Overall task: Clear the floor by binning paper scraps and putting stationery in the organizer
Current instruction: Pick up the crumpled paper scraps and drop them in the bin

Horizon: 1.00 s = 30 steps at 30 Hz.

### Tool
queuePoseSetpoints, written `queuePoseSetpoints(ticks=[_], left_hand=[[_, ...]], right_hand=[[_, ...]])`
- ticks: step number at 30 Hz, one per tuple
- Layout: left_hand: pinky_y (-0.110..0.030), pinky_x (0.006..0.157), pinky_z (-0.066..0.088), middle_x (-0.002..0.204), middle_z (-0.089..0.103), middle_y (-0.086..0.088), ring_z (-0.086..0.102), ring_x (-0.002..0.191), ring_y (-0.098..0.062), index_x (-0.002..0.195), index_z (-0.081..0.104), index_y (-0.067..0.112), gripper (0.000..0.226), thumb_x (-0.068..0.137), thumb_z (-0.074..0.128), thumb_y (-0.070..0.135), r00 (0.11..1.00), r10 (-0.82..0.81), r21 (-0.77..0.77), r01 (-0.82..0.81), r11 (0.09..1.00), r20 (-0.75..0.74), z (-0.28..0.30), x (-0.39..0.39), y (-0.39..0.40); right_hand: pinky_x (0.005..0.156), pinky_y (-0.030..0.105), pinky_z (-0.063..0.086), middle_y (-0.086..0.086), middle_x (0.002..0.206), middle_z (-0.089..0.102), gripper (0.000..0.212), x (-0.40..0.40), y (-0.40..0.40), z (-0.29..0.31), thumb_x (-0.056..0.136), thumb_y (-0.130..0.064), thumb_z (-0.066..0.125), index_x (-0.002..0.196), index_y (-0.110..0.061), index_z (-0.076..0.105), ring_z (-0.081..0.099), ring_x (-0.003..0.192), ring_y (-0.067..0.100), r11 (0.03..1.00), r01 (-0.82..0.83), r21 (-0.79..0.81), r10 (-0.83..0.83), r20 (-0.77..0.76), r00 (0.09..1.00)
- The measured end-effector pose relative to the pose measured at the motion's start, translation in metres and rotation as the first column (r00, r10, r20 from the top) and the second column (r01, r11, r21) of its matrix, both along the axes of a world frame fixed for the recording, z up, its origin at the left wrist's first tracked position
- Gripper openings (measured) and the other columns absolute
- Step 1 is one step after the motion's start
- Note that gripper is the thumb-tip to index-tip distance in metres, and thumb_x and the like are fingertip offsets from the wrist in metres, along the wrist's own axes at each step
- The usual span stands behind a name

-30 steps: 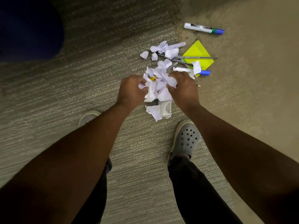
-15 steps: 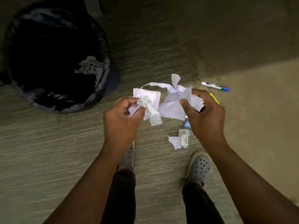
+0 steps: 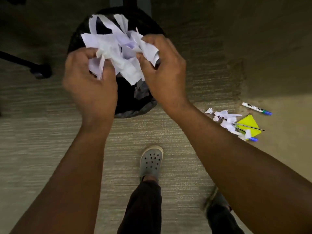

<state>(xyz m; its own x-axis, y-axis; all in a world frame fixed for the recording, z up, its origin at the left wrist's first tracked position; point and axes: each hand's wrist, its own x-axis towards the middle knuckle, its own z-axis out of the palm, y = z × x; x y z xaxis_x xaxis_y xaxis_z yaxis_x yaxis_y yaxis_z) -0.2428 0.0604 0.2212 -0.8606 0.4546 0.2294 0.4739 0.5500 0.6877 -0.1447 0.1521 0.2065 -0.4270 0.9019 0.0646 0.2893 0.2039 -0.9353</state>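
Observation:
A bundle of white paper scraps (image 3: 118,49) hangs over the black-lined bin (image 3: 135,105). My left hand (image 3: 89,81) grips its left side and my right hand (image 3: 165,71) grips its right side, both above the bin's opening. More paper scraps (image 3: 224,115) lie on the floor at the right, mixed with thin pens (image 3: 249,126), a blue-capped pen (image 3: 253,139) and a yellow sticky pad (image 3: 249,124). A white marker with a blue cap (image 3: 256,108) lies just beyond them. No organizer is in view.
A black chair leg with a caster (image 3: 38,71) stands left of the bin. My two feet in grey clogs (image 3: 152,161) are on the carpet below the bin. A dark furniture edge runs along the top.
Both hands carried the paper scraps from the floor pile leftward to above the bin. The view turned, so the remaining pile now lies at the right.

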Motion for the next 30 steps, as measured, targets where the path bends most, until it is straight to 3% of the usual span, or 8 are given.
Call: queuePoseSetpoints(ticks=[4,7,9,12,15,18,22,30], left_hand=[[-0.015,0.077,0.046,0.097,0.066,-0.012,0.062,0.087,-0.016,0.095,0.066,0.004,0.028,0.086,0.058,0.030,0.996,0.040,0.012,-0.041,0.999,0.083,-0.027,-0.013,0.007],[-0.001,0.073,0.034,0.110,0.063,-0.008,0.055,0.094,-0.008,0.108,0.063,0.007,0.035,0.085,0.059,0.033,0.990,0.004,-0.178,0.021,0.984,0.139,-0.047,-0.016,0.009],[-0.005,0.080,0.034,0.125,0.059,-0.008,0.056,0.107,-0.013,0.123,0.058,0.011,0.042,0.087,0.055,0.032,0.980,-0.030,-0.308,0.091,0.947,0.196,-0.057,-0.014,0.007],[-0.017,0.098,0.031,0.152,0.039,-0.008,0.043,0.135,-0.018,0.141,0.045,0.018,0.049,0.096,0.043,0.035,0.969,-0.073,-0.356,0.156,0.921,0.234,-0.060,-0.007,0.003],[-0.022,0.107,0.029,0.158,0.029,-0.009,0.033,0.143,-0.018,0.145,0.041,0.018,0.049,0.100,0.036,0.035,0.961,-0.097,-0.337,0.184,0.923,0.259,-0.056,0.003,-0.001],[-0.015,0.110,0.027,0.154,0.038,-0.008,0.035,0.142,-0.015,0.142,0.046,0.013,0.045,0.102,0.037,0.031,0.959,-0.125,-0.239,0.187,0.953,0.253,-0.046,0.019,-0.003],[-0.019,0.100,0.043,0.127,0.060,-0.008,0.055,0.118,-0.011,0.125,0.057,0.003,0.032,0.102,0.043,0.021,0.948,-0.241,-0.018,0.250,0.968,0.205,-0.028,0.061,-0.016],[-0.028,0.096,0.047,0.110,0.062,-0.008,0.059,0.108,-0.017,0.109,0.062,0.001,0.021,0.094,0.052,0.012,0.840,-0.418,-0.068,0.467,0.882,0.345,-0.060,0.173,-0.049]], right_hand=[[0.078,0.022,0.050,0.003,0.115,0.061,0.038,-0.022,-0.005,-0.022,0.087,-0.022,0.065,0.124,-0.015,0.056,0.058,0.098,0.013,0.990,-0.134,-0.035,0.138,0.167,0.976],[0.089,0.035,0.047,0.004,0.135,0.053,0.055,-0.026,-0.007,-0.040,0.091,-0.039,0.057,0.141,-0.023,0.041,0.047,0.120,0.025,0.956,-0.293,-0.036,0.278,0.439,0.854],[0.097,0.039,0.045,0.003,0.143,0.048,0.058,-0.026,-0.010,-0.045,0.092,-0.043,0.053,0.144,-0.022,0.036,0.040,0.129,0.027,0.932,-0.362,-0.015,0.312,0.543,0.780],[0.107,0.041,0.039,0.002,0.150,0.041,0.059,-0.021,-0.014,-0.047,0.094,-0.043,0.050,0.145,-0.020,0.035,0.030,0.140,0.024,0.926,-0.377,0.020,0.306,0.545,0.780],[0.112,0.042,0.034,0.003,0.151,0.040,0.056,-0.015,-0.015,-0.042,0.095,-0.039,0.051,0.145,-0.018,0.038,0.028,0.142,0.023,0.930,-0.367,0.023,0.305,0.505,0.807],[0.112,0.042,0.033,0.006,0.147,0.045,0.050,-0.002,-0.016,-0.032,0.096,-0.035,0.051,0.140,-0.013,0.046,0.033,0.140,0.023,0.952,-0.306,0.025,0.264,0.438,0.859],[0.106,0.038,0.039,0.010,0.133,0.058,0.038,0.045,-0.027,-0.020,0.095,-0.026,0.055,0.127,-0.006,0.058,0.047,0.128,0.024,0.991,-0.110,0.078,0.081,0.305,0.949],[0.095,0.033,0.043,0.006,0.114,0.065,0.023,0.189,-0.063,-0.059,0.093,-0.018,0.058,0.113,-0.007,0.061,0.056,0.108,0.022,0.994,0.108,-0.023,-0.087,0.440,0.894]])
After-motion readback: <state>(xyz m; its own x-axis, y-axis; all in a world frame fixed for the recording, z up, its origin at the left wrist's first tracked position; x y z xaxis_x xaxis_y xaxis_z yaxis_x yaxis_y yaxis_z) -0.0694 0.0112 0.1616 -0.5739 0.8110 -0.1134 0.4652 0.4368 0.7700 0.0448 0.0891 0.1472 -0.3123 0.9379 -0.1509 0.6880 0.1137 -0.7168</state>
